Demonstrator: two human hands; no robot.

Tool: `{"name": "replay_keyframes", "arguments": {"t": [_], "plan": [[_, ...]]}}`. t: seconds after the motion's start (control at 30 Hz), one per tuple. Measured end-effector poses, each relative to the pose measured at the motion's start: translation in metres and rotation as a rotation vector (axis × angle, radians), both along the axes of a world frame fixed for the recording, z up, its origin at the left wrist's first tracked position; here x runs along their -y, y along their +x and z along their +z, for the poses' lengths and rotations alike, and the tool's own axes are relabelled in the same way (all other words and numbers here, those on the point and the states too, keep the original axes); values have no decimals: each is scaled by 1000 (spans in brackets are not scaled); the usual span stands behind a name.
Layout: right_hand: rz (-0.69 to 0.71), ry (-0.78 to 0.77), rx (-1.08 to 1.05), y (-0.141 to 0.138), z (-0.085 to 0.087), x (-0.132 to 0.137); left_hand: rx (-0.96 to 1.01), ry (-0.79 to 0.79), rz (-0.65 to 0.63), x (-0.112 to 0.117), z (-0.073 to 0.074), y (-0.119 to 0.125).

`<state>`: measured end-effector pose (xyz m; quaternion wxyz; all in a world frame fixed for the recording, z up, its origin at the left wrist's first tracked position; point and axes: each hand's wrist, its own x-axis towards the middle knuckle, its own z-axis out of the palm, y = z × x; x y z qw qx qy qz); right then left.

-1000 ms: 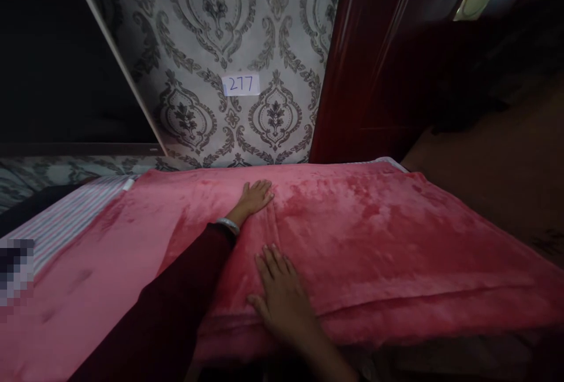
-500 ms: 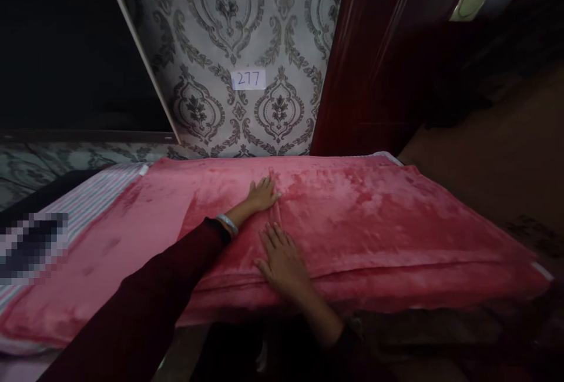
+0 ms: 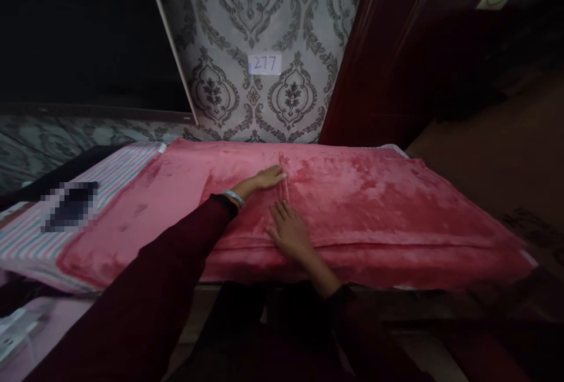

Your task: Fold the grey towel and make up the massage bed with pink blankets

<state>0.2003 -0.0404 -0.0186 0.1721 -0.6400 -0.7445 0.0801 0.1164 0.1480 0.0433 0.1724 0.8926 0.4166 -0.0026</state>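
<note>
A pink plush blanket (image 3: 374, 211) lies spread over the table, with a folded layer on top and a long fold line along its near side. A short raised crease (image 3: 284, 185) runs front to back near its middle. My left hand (image 3: 268, 177), with a silver bangle at the wrist, rests on the blanket at the far part of this crease, fingers stretched out. Nearer to me, my right hand (image 3: 291, 232) lies flat on the blanket by the crease's near end, its fingers extended. Neither hand grips anything.
A striped cloth (image 3: 127, 164) shows under the blanket at the left, with a pixelated dark object (image 3: 70, 205) on it. Behind stand a dark screen (image 3: 88, 35), a patterned wall with a "277" label (image 3: 265, 64) and a dark red door (image 3: 388, 47). A white power strip (image 3: 17, 335) sits lower left.
The view has shifted, so the scene sits a little higher and further right. My left hand has turned, its fingers now pointing more to the right along the blanket. My right hand stays flat.
</note>
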Motion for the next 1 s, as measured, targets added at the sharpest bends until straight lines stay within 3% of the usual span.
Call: {"name": "replay_keyframes", "arguments": {"t": [0.1,0.23,0.37,0.73,0.87,1.0], "plan": [[-19,-7,-11,1,-1,-1,-20,116,-40,35,-2,-43],[-33,-7,5,-1,-3,-1,-49,220,-49,97,-27,-99],[-39,-14,42,-2,-3,0,-64,266,-15,133,-49,-116],[-25,-47,106,0,0,0,-34,281,-4,139,-51,-114],[-23,-105,113,-4,21,-9,-44,287,6,139,-50,-113],[-34,-12,101,-18,45,-32,-54,307,10,140,-45,-112]]}}
